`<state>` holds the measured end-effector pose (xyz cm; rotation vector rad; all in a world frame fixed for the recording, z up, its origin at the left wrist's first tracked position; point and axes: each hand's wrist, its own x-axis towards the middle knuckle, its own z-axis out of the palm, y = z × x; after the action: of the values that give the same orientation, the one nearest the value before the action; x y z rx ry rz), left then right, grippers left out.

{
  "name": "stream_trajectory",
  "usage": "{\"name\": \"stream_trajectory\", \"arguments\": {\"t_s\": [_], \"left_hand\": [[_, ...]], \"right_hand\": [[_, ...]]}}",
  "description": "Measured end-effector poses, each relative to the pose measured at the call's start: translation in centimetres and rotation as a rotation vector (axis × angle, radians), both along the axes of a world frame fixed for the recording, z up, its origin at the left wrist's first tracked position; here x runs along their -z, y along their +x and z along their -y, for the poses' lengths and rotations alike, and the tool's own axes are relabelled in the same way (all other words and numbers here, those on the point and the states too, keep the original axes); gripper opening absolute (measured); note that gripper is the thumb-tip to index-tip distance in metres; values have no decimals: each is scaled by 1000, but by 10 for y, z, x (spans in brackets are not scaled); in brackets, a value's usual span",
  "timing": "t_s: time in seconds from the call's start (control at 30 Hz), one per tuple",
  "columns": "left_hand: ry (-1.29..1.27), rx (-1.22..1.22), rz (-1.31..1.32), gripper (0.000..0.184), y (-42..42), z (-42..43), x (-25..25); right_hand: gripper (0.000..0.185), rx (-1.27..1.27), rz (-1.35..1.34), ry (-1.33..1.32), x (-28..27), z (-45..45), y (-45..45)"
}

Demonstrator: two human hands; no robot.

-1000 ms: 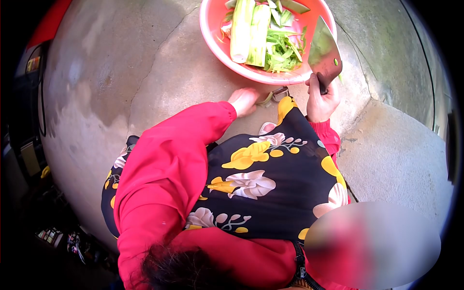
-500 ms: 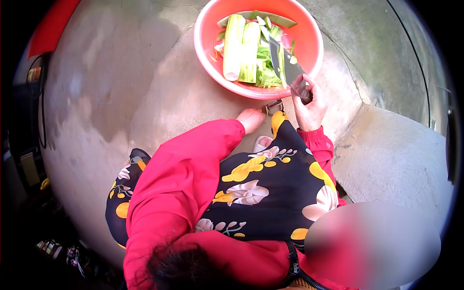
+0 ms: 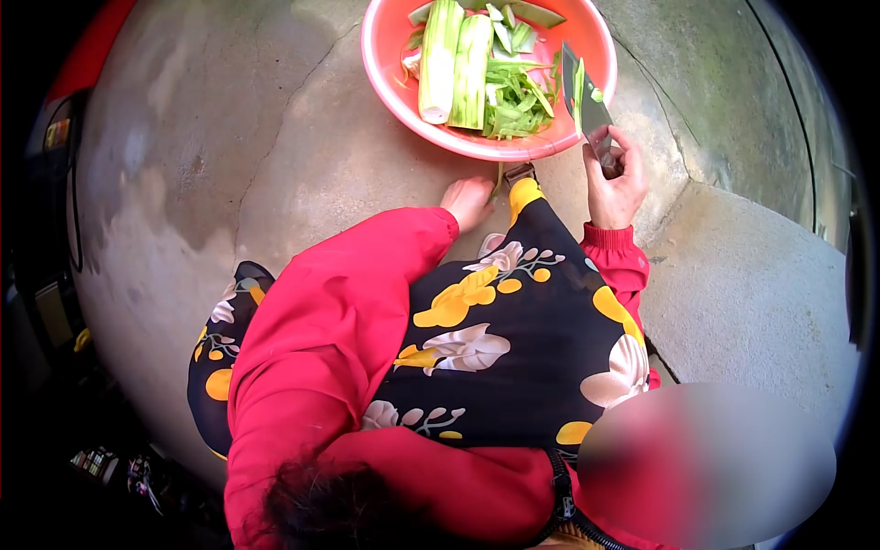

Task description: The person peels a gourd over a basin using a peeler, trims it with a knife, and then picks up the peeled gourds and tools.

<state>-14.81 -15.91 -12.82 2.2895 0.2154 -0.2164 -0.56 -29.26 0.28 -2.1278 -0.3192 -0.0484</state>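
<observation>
My right hand (image 3: 617,183) is closed around the handle of a kitchen knife (image 3: 587,103) with a broad dark blade. Strips of green peel cling to the blade, which overlaps the right side of a red plastic basin (image 3: 417,124). Inside it lie two long, peeled, pale green vegetable pieces, one on the left (image 3: 442,64) and one beside it (image 3: 472,73). A heap of green peelings (image 3: 518,105) sits to their right. My left hand (image 3: 468,202) is low by the floor below the basin, fingers curled and partly hidden, next to a thin greenish strip (image 3: 499,180).
The basin stands on a cracked concrete floor (image 3: 302,119). A raised concrete slab (image 3: 742,275) is at the right. My dark floral-patterned lap (image 3: 495,394) fills the lower middle. Dark clutter (image 3: 119,472) lies at the lower left.
My right hand has moved the knife to the right, away from the peelings toward the basin's rim. The left hand remains low by the floor. The view has shifted slightly.
</observation>
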Motion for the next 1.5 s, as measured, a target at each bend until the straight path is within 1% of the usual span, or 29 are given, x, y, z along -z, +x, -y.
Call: {"name": "stream_trajectory", "arguments": {"t_s": [0.1,0.2,0.33,0.4,0.5,0.57,0.63,0.67,0.73,0.77,0.8,0.83,0.87,0.9,0.93,0.97,1.03,1.07,1.13,1.17,1.2,1.23,1.3,1.37,1.4,1.43,1.5], "left_hand": [[63,-37,6,12,1,10,3],[106,-6,21,8,1,15,13],[109,-49,-22,9,3,19,7],[144,5,-21,8,3,17,1],[98,-26,-36,9,0,26,11],[80,-45,-41,10,2,25,5],[66,42,-98,11,4,19,-2],[73,42,-89,11,5,15,-6],[-7,183,-150,16,7,1,-16],[2,194,-140,16,10,-7,-26],[-18,296,-129,18,14,-16,-35],[-36,401,-118,21,21,-27,-50],[-31,511,-184,22,31,-39,-73],[-23,619,-253,23,43,-52,-98],[-16,702,-235,23,54,-66,-116],[-13,702,-199,23,62,-77,-133],[56,540,-177,24,85,-97,-160],[133,467,-105,25,97,-106,-171],[239,314,90,24,121,-119,-170],[259,248,98,22,137,-118,-179],[277,179,183,22,151,-112,-171],[314,199,186,28,167,-110,-163],[409,195,122,52,185,-96,-154],[346,198,169,86,186,-85,-140],[362,238,156,104,182,-82,-132],[292,250,191,103,174,-79,-124],[266,266,162,100,169,-79,-110]], "right_hand": [[33,-13,15,-1,2,-2,-2],[35,-25,18,-12,2,-3,-2],[37,-16,20,-39,2,-7,-4],[39,-17,25,-66,1,-8,-5],[35,-34,79,-38,3,-10,-5],[38,-22,55,-74,2,-8,-5],[41,-11,31,-107,0,-6,-4],[41,-17,39,-140,-1,-5,-3],[43,-35,27,-199,-8,-6,-1],[43,-22,37,-192,-6,-5,3],[46,-36,63,-206,-3,-2,6],[48,-46,91,-220,-2,1,10],[50,-62,40,-277,-6,3,13],[50,-85,142,-373,4,10,19],[50,-83,148,-410,2,11,22],[50,-81,161,-436,-2,13,22],[51,-78,201,-463,-4,13,25],[52,-89,241,-487,-5,14,26],[53,-101,275,-510,-9,12,26],[54,-124,305,-533,-11,10,26],[54,-122,314,-520,-7,11,23],[54,-127,276,-532,-7,10,22],[55,-131,249,-543,-10,9,21],[56,-135,217,-546,-13,8,18],[56,-145,212,-548,-14,7,18],[56,-140,211,-541,-12,9,17],[57,-164,193,-562,-14,8,14]]}}
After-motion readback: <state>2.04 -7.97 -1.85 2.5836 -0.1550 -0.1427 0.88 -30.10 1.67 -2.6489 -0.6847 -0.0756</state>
